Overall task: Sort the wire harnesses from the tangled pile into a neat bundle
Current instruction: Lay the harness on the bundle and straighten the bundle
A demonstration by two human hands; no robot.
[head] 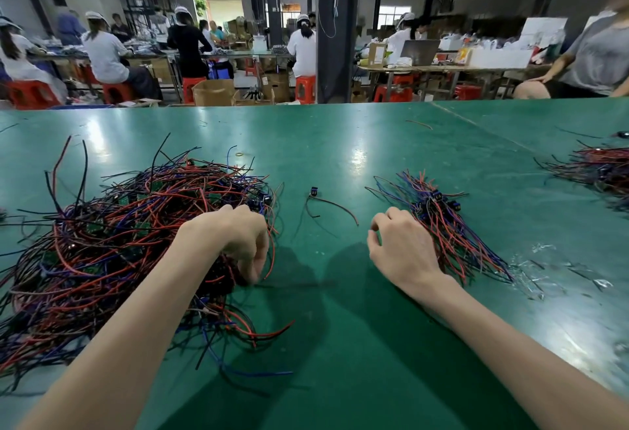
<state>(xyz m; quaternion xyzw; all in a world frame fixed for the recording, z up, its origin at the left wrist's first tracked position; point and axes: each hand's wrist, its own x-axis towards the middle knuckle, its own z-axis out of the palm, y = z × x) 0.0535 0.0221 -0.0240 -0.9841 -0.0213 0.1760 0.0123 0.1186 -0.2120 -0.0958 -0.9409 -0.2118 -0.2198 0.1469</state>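
A large tangled pile [112,242] of red, black and blue wire harnesses covers the left of the green table [340,157]. My left hand [235,239] rests on the pile's right edge, fingers curled down into the wires and pinching some of them. A neater bundle [446,222] of harnesses with dark connectors lies right of centre. My right hand [398,242] hovers at the bundle's left side, fingers loosely curled and holding nothing. One single harness [326,206] lies alone between the two hands.
Another heap of harnesses [599,167] sits at the far right edge. Clear plastic scraps [534,276] lie near the bundle's lower right. A small ring [240,154] lies beyond the pile. Seated workers and a person in grey [599,55] are behind the table.
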